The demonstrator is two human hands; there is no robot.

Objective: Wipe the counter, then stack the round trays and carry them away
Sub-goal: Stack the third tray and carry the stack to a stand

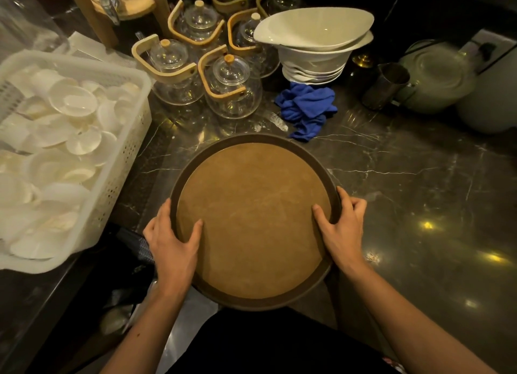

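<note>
A round tray (253,217) with a dark rim and a tan cork-like inner surface sits at the near edge of the dark marble counter (405,183), partly overhanging it. Whether more trays lie beneath it I cannot tell. My left hand (172,243) grips its left rim, thumb on the inner surface. On the opposite rim my right hand (342,228) holds the same way. A crumpled blue cloth (306,109) lies on the counter beyond the tray, apart from both hands.
A white plastic basket (123,161) full of small white dishes stands at the left. Several glass teapots (230,92) with wooden handles crowd the back. Stacked white bowls (314,49), a metal cup (384,85) and a pale kettle (436,79) stand at the back right.
</note>
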